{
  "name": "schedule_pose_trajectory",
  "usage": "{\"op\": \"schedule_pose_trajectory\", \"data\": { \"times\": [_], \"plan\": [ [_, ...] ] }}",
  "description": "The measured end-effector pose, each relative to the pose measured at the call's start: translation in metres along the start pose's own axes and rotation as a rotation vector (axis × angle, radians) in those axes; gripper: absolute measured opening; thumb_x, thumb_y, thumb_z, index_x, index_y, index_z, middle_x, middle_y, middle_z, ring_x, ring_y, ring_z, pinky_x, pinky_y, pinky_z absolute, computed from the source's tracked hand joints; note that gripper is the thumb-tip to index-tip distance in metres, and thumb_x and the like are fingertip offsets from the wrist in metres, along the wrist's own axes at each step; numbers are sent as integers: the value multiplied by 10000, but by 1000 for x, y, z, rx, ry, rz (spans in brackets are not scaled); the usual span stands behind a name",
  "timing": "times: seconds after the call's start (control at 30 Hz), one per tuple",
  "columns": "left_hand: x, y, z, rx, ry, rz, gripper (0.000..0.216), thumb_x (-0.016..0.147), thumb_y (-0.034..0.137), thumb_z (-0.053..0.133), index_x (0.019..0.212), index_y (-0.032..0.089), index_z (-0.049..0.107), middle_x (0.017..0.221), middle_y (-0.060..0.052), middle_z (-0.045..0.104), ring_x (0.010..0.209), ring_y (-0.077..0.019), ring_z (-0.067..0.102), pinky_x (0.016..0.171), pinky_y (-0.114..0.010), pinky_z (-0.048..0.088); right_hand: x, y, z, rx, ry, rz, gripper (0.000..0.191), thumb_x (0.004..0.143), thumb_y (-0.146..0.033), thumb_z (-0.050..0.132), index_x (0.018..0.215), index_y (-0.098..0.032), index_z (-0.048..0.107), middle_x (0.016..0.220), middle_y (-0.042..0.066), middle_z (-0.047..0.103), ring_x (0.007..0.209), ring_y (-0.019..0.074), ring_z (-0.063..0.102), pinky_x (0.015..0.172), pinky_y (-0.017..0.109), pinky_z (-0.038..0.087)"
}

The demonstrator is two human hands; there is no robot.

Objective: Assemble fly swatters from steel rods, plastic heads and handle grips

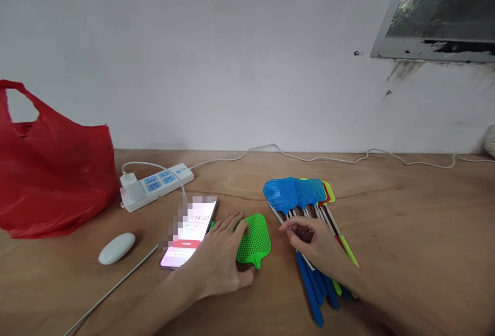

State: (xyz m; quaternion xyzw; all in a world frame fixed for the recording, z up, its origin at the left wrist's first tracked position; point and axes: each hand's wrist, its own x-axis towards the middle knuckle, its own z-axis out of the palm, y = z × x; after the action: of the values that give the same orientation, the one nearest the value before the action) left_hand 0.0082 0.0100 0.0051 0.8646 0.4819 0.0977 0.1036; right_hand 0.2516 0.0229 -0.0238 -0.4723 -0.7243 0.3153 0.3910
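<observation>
My left hand (222,256) lies flat on the wooden table (406,233), fingers stretched out over the left edge of a loose green fly-swatter head (256,240). To its right, my right hand (315,243) has its fingers curled round the thin metal rod of one swatter in a bundle of several fly swatters (297,194). The bundle has blue, green, yellow and red mesh heads at the far end and blue and green handles (315,289) toward me.
A lit phone (189,233) lies just left of my left hand. Behind it is a white power strip (157,185) with a charger plugged in, cables running along the wall. A white oval object (116,248) and a red plastic bag (50,171) are at the left.
</observation>
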Motion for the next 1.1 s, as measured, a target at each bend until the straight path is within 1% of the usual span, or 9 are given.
{"op": "schedule_pose_trajectory", "data": {
  "times": [0.13,0.3,0.43,0.6,0.77,0.83,0.9,0.97,1.1],
  "plan": [
    [2,3,-8,3,19,-7,388,684,355,725,991,199,545,1128,-120,621,1076,-340,578,909,-471,467,0,0,0,40,12,7,178,828,-203,545,870,-194,718,695,-5,597,578,129,503,514,231,389],
    [6,-4,-12,-75,-19,-70,543,594,453,830,962,209,513,1046,-80,595,960,-305,571,803,-417,469,0,-3,0,109,11,48,171,832,-242,562,862,-195,724,694,-3,591,594,136,519,520,235,399],
    [6,-7,-12,-142,-21,-88,593,557,428,865,964,219,487,1035,-61,566,947,-297,555,770,-393,463,2,-1,0,142,23,58,159,815,-252,582,841,-192,728,673,-14,574,581,128,506,517,231,382],
    [3,-1,-9,-203,22,-46,470,648,292,774,1016,234,487,1089,-45,549,949,-265,566,754,-359,476,3,4,0,169,30,72,164,823,-248,579,855,-194,731,671,-20,556,575,123,475,511,232,346],
    [4,-7,-3,-146,76,3,440,763,384,723,1117,208,528,1254,-121,552,1098,-315,568,912,-447,478,2,3,-1,173,39,84,167,843,-264,578,850,-192,729,654,-17,545,578,126,453,510,239,321],
    [6,-12,-1,-116,51,16,487,794,403,712,1191,197,520,1345,-156,531,1208,-340,531,1008,-488,433,1,2,-1,176,41,88,163,841,-256,579,853,-193,728,659,-17,550,567,121,440,503,238,315],
    [7,-16,0,-94,17,33,565,769,398,749,1238,196,507,1419,-170,492,1297,-357,470,1070,-513,382,0,1,-1,184,38,90,160,840,-251,578,856,-194,727,670,-16,558,562,118,437,498,235,313],
    [8,-18,0,-100,0,38,572,738,409,784,1201,196,526,1377,-161,525,1276,-360,481,1048,-511,401,0,0,-1,187,37,86,158,839,-248,578,853,-196,726,672,-16,564,566,119,446,500,234,321],
    [9,-17,-5,-158,0,6,585,702,488,805,1140,194,550,1166,-117,596,1071,-340,563,892,-483,472,1,-2,-1,195,29,81,152,830,-237,583,855,-195,727,671,-17,564,583,125,466,516,235,342]
  ]
}}
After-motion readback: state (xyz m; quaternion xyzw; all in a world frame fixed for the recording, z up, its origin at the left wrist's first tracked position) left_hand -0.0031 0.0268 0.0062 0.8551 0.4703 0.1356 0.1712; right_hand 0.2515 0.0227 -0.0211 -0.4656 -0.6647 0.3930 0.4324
